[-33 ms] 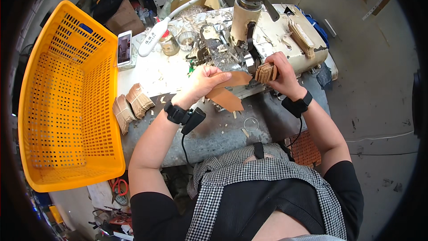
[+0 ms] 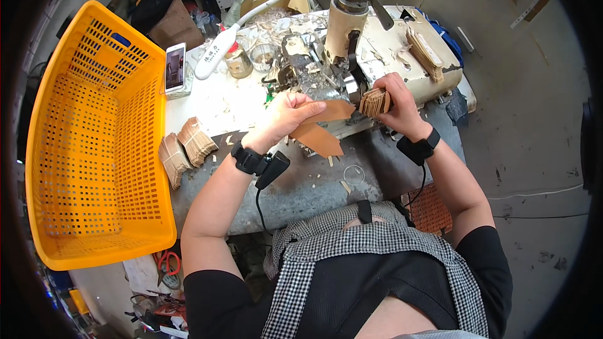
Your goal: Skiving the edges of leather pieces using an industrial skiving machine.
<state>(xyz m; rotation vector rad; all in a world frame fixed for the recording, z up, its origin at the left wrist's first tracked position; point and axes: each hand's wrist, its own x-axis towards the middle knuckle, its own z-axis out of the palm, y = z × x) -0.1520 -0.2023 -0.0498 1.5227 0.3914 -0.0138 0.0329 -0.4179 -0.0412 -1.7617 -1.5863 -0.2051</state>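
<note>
My left hand (image 2: pixel 290 115) is closed on two flat brown leather-like pieces, thumb on top. The upper strip (image 2: pixel 339 110) points toward the machine, while the lower piece (image 2: pixel 319 140) angles down over the table edge. A stack of similar pieces (image 2: pixel 374 103), edges facing left, is gripped in my right hand (image 2: pixel 402 105). Both hands are just in front of a cream bench machine (image 2: pixel 347 25) with a metal post. The stack sits close beside the machine's metal working part (image 2: pixel 353 86); whether they touch I cannot tell.
Two tied bundles (image 2: pixel 197 142) lie left of my left forearm, beside a yellow crate (image 2: pixel 173 213). Another bundle (image 2: pixel 426 53) rests on the machine bed. A white lamp (image 2: pixel 217 53), glass jar (image 2: pixel 239 63), phone (image 2: pixel 176 69) and scattered scraps are behind my hands. A clear ring (image 2: pixel 354 166) lies nearer me.
</note>
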